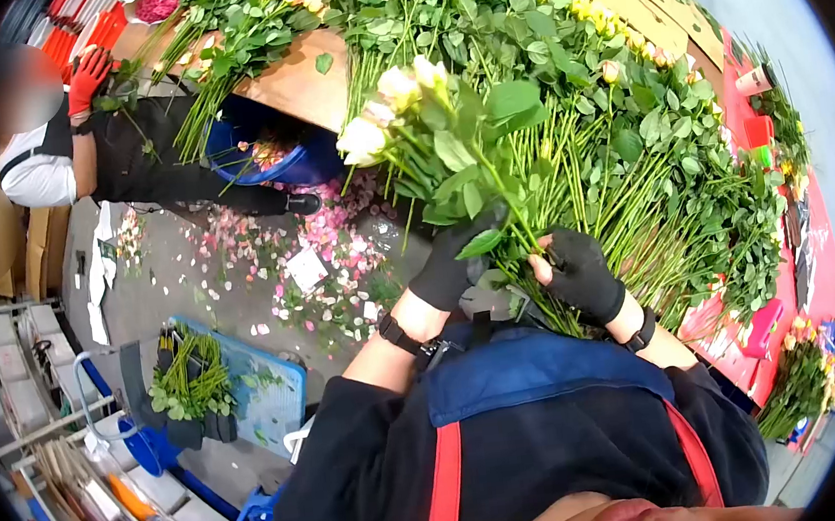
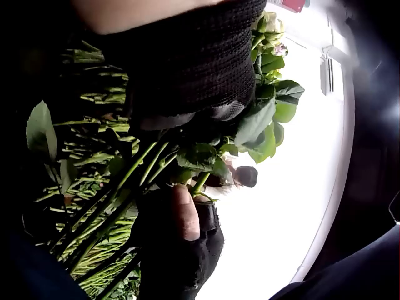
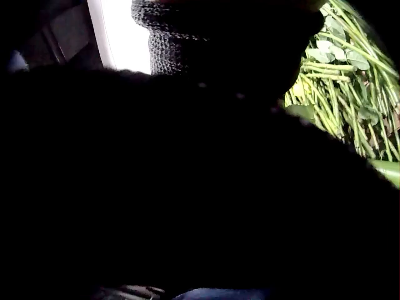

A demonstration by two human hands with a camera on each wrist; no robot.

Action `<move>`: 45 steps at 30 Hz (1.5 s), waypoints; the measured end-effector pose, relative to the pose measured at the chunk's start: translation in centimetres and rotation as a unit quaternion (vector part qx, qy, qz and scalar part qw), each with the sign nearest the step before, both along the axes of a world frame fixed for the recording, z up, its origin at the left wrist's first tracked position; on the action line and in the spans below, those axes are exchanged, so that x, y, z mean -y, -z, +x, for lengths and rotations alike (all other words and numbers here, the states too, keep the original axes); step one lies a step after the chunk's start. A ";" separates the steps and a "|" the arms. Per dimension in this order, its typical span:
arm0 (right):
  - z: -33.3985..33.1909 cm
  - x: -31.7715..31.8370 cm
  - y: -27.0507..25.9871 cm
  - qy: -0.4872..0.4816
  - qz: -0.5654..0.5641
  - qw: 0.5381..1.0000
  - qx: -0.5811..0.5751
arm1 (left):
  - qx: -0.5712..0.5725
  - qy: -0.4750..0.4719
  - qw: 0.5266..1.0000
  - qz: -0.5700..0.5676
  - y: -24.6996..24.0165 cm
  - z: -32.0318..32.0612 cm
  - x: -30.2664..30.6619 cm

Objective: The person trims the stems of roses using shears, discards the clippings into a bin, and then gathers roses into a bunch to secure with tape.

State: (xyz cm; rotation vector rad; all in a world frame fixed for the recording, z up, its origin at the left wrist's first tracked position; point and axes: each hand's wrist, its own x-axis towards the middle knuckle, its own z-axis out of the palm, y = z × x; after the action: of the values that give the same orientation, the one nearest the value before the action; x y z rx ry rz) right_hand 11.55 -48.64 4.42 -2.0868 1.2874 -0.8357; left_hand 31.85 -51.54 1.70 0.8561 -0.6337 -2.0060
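A bunch of cream-white roses (image 1: 366, 139) with leafy green stems is held in front of the chest, heads toward the upper left. My left hand (image 1: 450, 265), in a black glove, grips the bunch below the leaves; its fingers are partly hidden. Close by on the right, my right hand (image 1: 582, 275) has its bare thumb tip against a stem, fingers curled. From the left wrist, the right thumb (image 2: 186, 215) presses a leafy stem just under the left glove (image 2: 194, 69). Dark glove fabric (image 3: 187, 175) covers most of the right wrist view.
Many long-stemmed roses (image 1: 657, 137) cover the table ahead. A blue bin (image 1: 226, 153) stands at its left end, with scattered petals (image 1: 334, 228) on the floor. Another person with a red glove (image 1: 89, 81) is at the left. A blue platform (image 1: 274, 385) lies lower left.
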 end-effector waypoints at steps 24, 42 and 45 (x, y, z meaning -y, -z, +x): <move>5.8 19.5 6.2 0.151 0.195 0.967 0.065 | -0.088 -0.111 0.986 0.093 5.3 10.4 7.4; 0.0 15.3 6.4 0.452 -0.022 0.891 0.011 | -0.069 -0.135 0.982 0.116 4.6 12.3 7.4; -4.1 12.4 4.6 0.523 -0.042 0.851 -0.019 | -0.045 -0.129 0.986 0.094 2.2 10.4 7.6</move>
State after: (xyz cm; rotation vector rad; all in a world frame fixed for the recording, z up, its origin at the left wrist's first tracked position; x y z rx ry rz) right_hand 7.47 -61.00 -0.21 -1.3193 2.4837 -1.2712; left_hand 42.27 -59.11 -0.46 0.9030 -0.2683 -1.8752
